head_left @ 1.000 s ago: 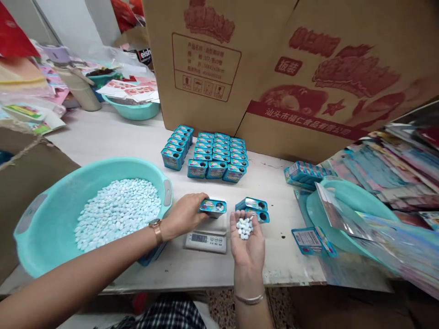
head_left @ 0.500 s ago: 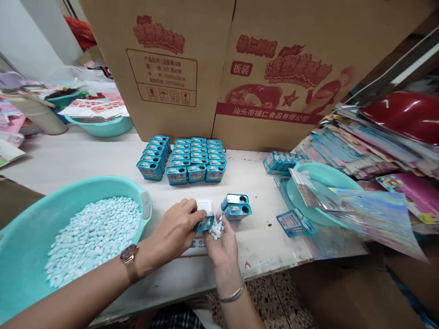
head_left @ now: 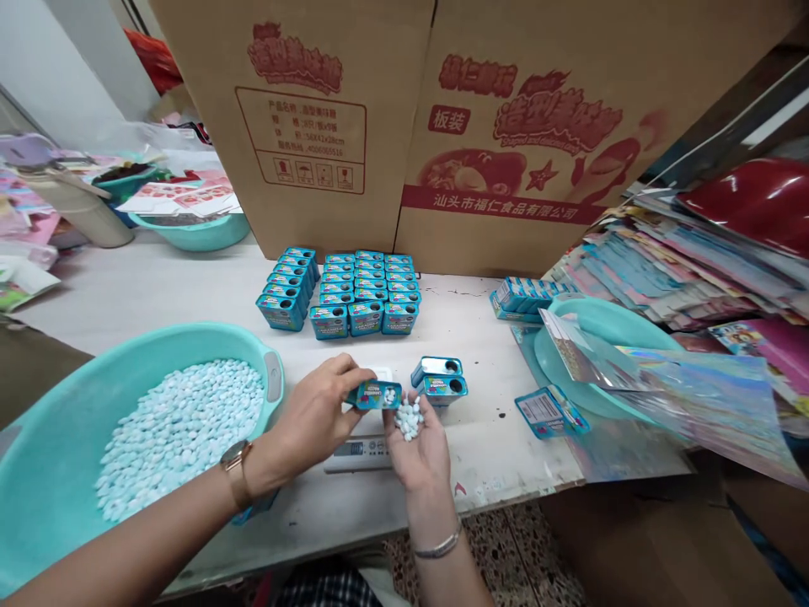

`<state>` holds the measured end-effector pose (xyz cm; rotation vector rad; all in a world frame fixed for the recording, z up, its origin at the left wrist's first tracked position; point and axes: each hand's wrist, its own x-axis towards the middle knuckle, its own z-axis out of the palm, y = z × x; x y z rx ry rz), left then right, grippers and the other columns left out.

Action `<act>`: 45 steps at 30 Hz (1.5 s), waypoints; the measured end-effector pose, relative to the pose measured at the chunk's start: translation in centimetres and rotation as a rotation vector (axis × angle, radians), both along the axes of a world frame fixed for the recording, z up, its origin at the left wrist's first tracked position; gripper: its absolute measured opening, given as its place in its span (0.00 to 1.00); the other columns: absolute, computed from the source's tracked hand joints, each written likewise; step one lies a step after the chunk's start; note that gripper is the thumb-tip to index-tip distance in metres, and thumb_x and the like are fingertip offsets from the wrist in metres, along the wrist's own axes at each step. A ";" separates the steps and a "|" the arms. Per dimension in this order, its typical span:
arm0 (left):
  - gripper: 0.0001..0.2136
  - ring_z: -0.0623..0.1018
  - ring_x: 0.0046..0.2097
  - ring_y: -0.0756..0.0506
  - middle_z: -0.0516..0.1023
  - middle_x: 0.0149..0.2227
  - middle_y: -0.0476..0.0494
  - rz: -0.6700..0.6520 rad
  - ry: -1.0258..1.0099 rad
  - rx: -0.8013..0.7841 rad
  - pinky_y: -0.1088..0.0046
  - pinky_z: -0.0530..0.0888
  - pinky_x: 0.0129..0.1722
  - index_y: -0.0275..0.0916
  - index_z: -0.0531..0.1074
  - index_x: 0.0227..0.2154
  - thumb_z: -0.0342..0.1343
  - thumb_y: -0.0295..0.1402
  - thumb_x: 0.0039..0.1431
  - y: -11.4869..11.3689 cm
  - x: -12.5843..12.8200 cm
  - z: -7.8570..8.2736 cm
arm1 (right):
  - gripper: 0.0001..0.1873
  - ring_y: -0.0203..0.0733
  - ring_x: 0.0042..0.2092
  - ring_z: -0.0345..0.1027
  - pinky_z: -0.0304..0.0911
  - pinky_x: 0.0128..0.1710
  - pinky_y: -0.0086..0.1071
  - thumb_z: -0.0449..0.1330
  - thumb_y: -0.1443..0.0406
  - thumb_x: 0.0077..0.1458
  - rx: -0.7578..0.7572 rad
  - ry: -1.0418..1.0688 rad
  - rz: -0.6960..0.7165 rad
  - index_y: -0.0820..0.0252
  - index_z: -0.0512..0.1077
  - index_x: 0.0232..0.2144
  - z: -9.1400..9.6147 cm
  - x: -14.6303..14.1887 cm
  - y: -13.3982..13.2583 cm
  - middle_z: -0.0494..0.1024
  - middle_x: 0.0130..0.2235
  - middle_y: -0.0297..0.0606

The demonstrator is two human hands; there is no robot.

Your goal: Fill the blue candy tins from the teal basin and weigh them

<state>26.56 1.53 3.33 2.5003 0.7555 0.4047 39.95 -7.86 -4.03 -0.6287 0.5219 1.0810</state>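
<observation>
My left hand grips a small blue tin by its side, just above a small digital scale. White candies show through the tin's round hole. My right hand lies palm up right beside the tin, cupped around a small heap of white candies. Two more blue tins are stacked just beyond my right hand. Rows of the same tins stand further back.
A teal basin of white candies sits at the left by the table's front edge. Big cardboard boxes wall off the back. At the right lie a teal lid, foil packaging and stacked printed cards. Another teal bowl stands far left.
My left hand lifted the tin off the scale and brought it next to my right palm. The camera turned right and down.
</observation>
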 end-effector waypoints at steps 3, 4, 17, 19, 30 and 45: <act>0.14 0.76 0.44 0.43 0.76 0.43 0.46 0.124 -0.094 -0.187 0.66 0.72 0.46 0.43 0.73 0.44 0.59 0.27 0.54 1.1 0.0 -2.0 | 0.03 0.33 0.31 0.72 0.72 0.34 0.30 0.62 0.66 0.54 0.055 -0.064 0.001 0.59 0.70 0.31 -0.3 1.2 -0.9 0.76 0.29 0.30; 0.14 0.77 0.44 0.43 0.77 0.44 0.45 0.158 -0.105 -0.232 0.65 0.72 0.47 0.42 0.73 0.43 0.60 0.28 0.52 1.4 0.1 -2.8 | 0.05 0.31 0.29 0.70 0.71 0.31 0.28 0.62 0.65 0.53 0.089 -0.088 0.013 0.59 0.69 0.31 -0.4 1.7 -1.3 0.74 0.28 0.29; 0.32 0.69 0.60 0.38 0.68 0.59 0.36 0.398 -0.412 -0.377 0.55 0.70 0.57 0.45 0.57 0.63 0.61 0.41 0.57 1.3 -6.2 0.1 | 0.07 0.26 0.18 0.53 0.51 0.15 0.18 0.60 0.67 0.56 0.198 -0.229 0.095 0.58 0.63 0.31 -0.6 4.4 -4.2 0.62 0.22 0.23; 0.28 0.72 0.57 0.39 0.72 0.56 0.38 0.443 -0.456 -0.471 0.57 0.72 0.56 0.43 0.62 0.60 0.60 0.41 0.58 1.2 -7.7 0.4 | 0.06 0.26 0.18 0.53 0.50 0.15 0.18 0.59 0.67 0.56 0.184 -0.229 0.104 0.59 0.63 0.31 -0.6 4.3 -4.1 0.62 0.22 0.23; 0.21 0.78 0.48 0.40 0.79 0.47 0.41 0.548 -0.372 -0.610 0.59 0.76 0.50 0.42 0.70 0.52 0.60 0.44 0.58 -0.4 -11.7 -1.9 | 0.05 0.26 0.19 0.54 0.50 0.14 0.19 0.59 0.67 0.57 0.172 -0.235 0.106 0.59 0.65 0.32 1.5 3.3 -2.1 0.61 0.23 0.24; 0.18 0.79 0.47 0.41 0.80 0.45 0.42 0.485 -0.364 -0.554 0.58 0.75 0.52 0.43 0.73 0.49 0.59 0.43 0.59 -1.2 -11.3 -2.0 | 0.04 0.26 0.19 0.53 0.48 0.14 0.20 0.58 0.67 0.57 0.188 -0.244 0.114 0.60 0.64 0.31 2.5 2.3 -1.1 0.60 0.23 0.24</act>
